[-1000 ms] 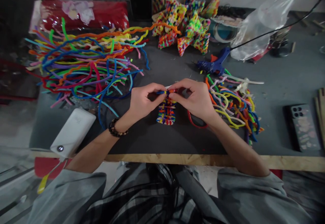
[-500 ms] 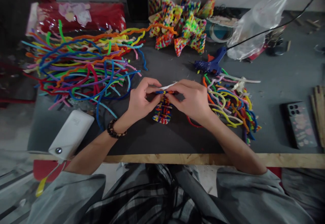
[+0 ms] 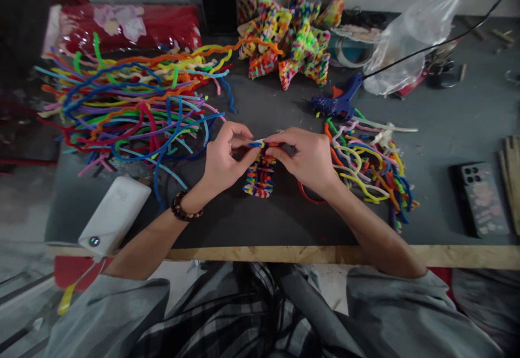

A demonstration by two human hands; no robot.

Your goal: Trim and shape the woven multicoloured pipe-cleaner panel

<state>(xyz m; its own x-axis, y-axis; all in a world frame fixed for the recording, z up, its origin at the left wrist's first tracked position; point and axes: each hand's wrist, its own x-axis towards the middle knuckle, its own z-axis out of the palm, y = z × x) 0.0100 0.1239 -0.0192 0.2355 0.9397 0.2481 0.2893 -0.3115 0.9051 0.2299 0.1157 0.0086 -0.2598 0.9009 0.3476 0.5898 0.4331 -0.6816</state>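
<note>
Both hands meet at the middle of the dark table (image 3: 264, 228). My left hand (image 3: 223, 157) and my right hand (image 3: 309, 157) pinch the top edge of a small woven multicoloured piece (image 3: 259, 178) made of pipe cleaners. Their fingertips close on a blue and orange strand at its top. A bead bracelet (image 3: 184, 210) circles my left wrist. A red pipe cleaner loop (image 3: 311, 198) lies under my right wrist. A big heap of long coloured pipe cleaners (image 3: 130, 103) lies to the left, and a smaller bundle (image 3: 369, 163) to the right.
Finished woven pieces (image 3: 290, 38) are piled at the back. A blue glue gun (image 3: 339, 103) with a black cord lies behind the right bundle. A white power bank (image 3: 114, 214) sits front left, a phone (image 3: 481, 198) at the right, a plastic bag (image 3: 414, 33) at the back right.
The hands have kept working the strand at the top of the woven piece, which shifted slightly left. A white strip seen sticking out above the fingers half a second ago is now mostly hidden.
</note>
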